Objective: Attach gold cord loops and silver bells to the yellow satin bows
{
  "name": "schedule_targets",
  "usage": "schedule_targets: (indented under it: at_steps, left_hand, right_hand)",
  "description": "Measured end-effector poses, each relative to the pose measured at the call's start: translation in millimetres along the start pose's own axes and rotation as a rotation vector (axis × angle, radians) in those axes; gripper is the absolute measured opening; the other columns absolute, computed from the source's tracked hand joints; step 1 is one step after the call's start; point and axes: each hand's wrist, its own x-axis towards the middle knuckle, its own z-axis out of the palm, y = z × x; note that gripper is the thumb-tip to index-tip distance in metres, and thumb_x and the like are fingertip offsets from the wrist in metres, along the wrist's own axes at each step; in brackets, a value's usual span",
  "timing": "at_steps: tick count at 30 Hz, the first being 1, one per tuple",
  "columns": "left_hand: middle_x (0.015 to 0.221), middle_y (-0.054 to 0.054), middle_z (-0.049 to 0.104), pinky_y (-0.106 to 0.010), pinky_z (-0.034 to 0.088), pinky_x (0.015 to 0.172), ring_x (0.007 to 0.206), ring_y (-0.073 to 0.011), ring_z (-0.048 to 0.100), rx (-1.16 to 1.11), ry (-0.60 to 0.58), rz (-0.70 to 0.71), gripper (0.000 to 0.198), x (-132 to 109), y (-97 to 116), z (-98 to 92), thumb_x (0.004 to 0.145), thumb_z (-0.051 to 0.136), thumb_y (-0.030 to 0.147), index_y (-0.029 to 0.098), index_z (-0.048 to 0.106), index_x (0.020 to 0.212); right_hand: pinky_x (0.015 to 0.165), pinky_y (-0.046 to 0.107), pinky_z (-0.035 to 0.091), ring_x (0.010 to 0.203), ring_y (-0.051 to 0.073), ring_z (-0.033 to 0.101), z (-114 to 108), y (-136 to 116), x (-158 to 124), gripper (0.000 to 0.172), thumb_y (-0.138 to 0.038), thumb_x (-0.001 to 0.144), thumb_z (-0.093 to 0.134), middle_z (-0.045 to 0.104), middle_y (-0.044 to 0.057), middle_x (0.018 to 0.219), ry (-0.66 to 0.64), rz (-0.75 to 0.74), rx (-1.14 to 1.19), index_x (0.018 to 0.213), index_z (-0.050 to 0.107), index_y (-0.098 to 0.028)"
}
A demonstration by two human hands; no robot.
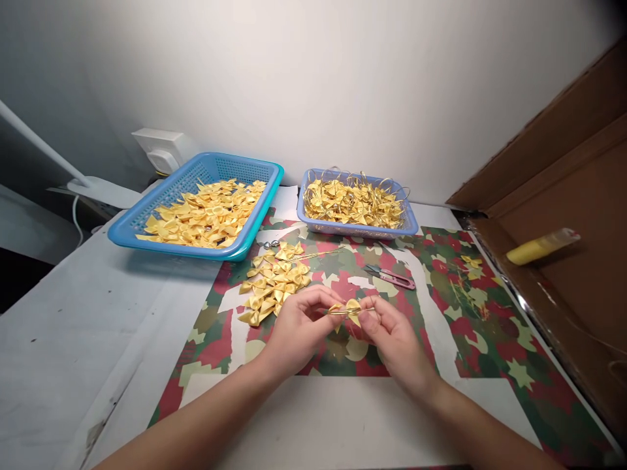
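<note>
My left hand [300, 326] and my right hand [389, 333] meet above the patterned mat [470, 326], both pinching a small yellow ribbon bow [349, 308] with a thin gold cord across it. Just left of my left hand lies a loose pile of yellow bows [274, 281]. A teal basket [147, 215] at the back left holds many plain yellow bows. A smaller lilac basket [313, 222] behind the hands holds bows with gold cord loops.
Pink thread snips [392, 277] lie on the mat behind my right hand. A brown cardboard box [563, 196] with a yellow tube [539, 247] inside stands at the right. A white socket block [159, 147] and a lamp arm [39, 147] are at the back left.
</note>
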Motion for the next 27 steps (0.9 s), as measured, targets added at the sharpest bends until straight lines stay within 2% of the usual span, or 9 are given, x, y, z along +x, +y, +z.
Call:
schedule_targets:
  at_steps: [3,6,12,14,17,20,23,27]
  left_hand:
    - [0.085,-0.003,0.064,-0.022,0.047,0.066,0.076,-0.0129,0.058,-0.03,-0.029,-0.029,0.013,-0.2,0.5,-0.3,0.074,0.076,0.025,0.015,0.07,0.069]
    - [0.084,-0.004,0.065,-0.024,0.048,0.069,0.079,-0.0147,0.06,-0.096,-0.052,-0.118,0.018,-1.0,3.3,0.3,0.073,0.077,0.029,0.014,0.068,0.067]
    - [0.06,0.002,0.057,-0.02,0.041,0.057,0.059,-0.0086,0.049,-0.174,-0.059,-0.347,0.026,-1.2,4.0,0.8,0.068,0.08,0.031,0.014,0.062,0.061]
    - [0.065,0.002,0.057,-0.019,0.044,0.06,0.062,-0.0082,0.05,-0.245,-0.082,-0.375,0.025,-0.4,1.7,0.1,0.068,0.08,0.031,0.014,0.063,0.063]
    - [0.07,0.002,0.054,-0.02,0.048,0.065,0.064,-0.0072,0.048,-0.353,-0.07,-0.371,0.019,1.7,-1.3,-2.0,0.069,0.08,0.028,0.014,0.066,0.068]
    - [0.069,0.003,0.049,-0.017,0.048,0.058,0.061,-0.006,0.044,-0.418,-0.049,-0.344,0.015,3.5,-1.6,-3.7,0.07,0.08,0.026,0.016,0.069,0.071]
    - [0.081,0.001,0.053,-0.017,0.048,0.049,0.06,-0.0062,0.047,-0.459,-0.092,-0.313,0.017,3.3,-0.1,-3.3,0.065,0.083,0.027,0.016,0.071,0.069]
    - [0.092,-0.002,0.054,-0.02,0.049,0.043,0.055,-0.0061,0.052,-0.479,-0.216,-0.293,0.017,0.2,1.9,-1.2,0.062,0.084,0.028,0.017,0.072,0.065]
  right_hand:
    - [0.051,0.024,0.023,0.055,0.009,0.03,-2.1,-4.0,6.2,0.041,-0.057,0.083,0.062,0.039,-0.005,0.061,0.018,-0.009,-0.033,0.078,0.054,-0.018]
    - [0.049,0.023,0.022,0.051,0.008,0.029,-6.5,-9.6,10.7,0.037,-0.053,0.083,0.062,0.037,-0.006,0.056,0.012,-0.073,-0.077,0.075,0.054,-0.018]
    - [0.046,0.025,0.016,0.049,0.008,0.023,-14.2,-8.9,16.8,0.029,-0.043,0.086,0.06,0.029,-0.008,0.054,-0.037,-0.11,-0.197,0.072,0.053,-0.019]
    - [0.048,0.025,0.017,0.051,0.009,0.023,-16.6,-4.3,17.7,0.025,-0.042,0.086,0.062,0.029,-0.008,0.055,-0.044,-0.099,-0.126,0.077,0.055,-0.019]
    - [0.051,0.025,0.022,0.053,0.01,0.023,-23.1,0.4,18.4,0.025,-0.045,0.088,0.058,0.028,-0.007,0.059,-0.106,-0.072,0.198,0.083,0.055,-0.021]
    - [0.053,0.025,0.025,0.054,0.011,0.021,-31.3,-0.2,18.0,0.027,-0.04,0.092,0.052,0.026,-0.006,0.059,-0.182,-0.028,0.513,0.073,0.051,-0.02]
    - [0.052,0.024,0.024,0.054,0.011,0.019,-34.8,-2.4,16.7,0.025,-0.03,0.091,0.055,0.026,-0.006,0.06,-0.198,0.03,0.604,0.07,0.049,-0.019]
    - [0.051,0.023,0.024,0.055,0.01,0.02,-28.8,-1.3,19.2,0.022,-0.034,0.087,0.062,0.027,-0.006,0.061,-0.187,0.108,0.563,0.074,0.051,-0.02]
